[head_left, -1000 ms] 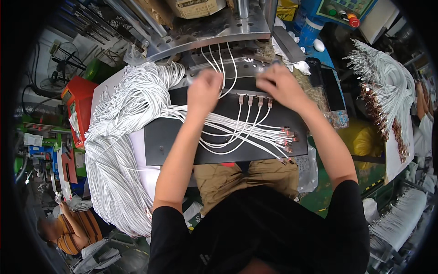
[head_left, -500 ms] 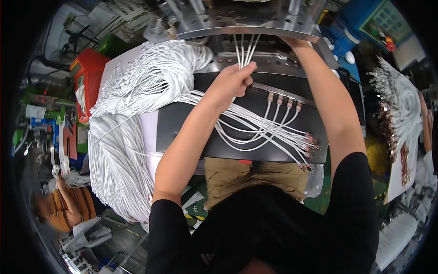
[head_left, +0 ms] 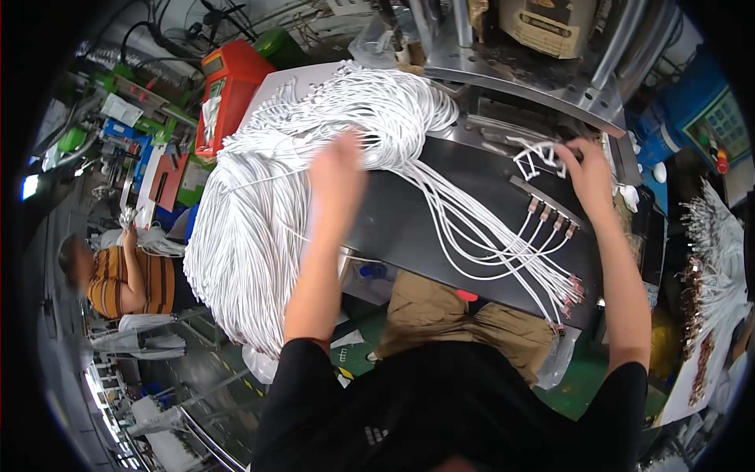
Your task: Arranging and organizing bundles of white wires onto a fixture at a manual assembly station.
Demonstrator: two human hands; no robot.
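My right hand (head_left: 591,175) pinches a branched white plastic sprue (head_left: 538,157) in front of the metal press. My left hand (head_left: 338,187) is over the edge of a big heap of white cables (head_left: 259,228); motion smears its fingers, so what it holds, if anything, does not show. On the black work surface (head_left: 393,216), a slim metal bar (head_left: 544,202) holds several brownish cable connectors in a row. From these, white cables loop down toward a bundle of loose cables (head_left: 480,228), whose reddish-brown ends (head_left: 572,295) lie at the right front.
The press plate (head_left: 527,82) and its steel posts rise at the back. A red box (head_left: 232,82) stands beyond the heap at left. More white cables (head_left: 712,259) lie on a board at right. At far left a person (head_left: 130,275) in a striped top sits working.
My left hand has left the cables it gripped by the press and swung left to the heap. My right hand has come out from under the press with the sprue. The view has shifted.
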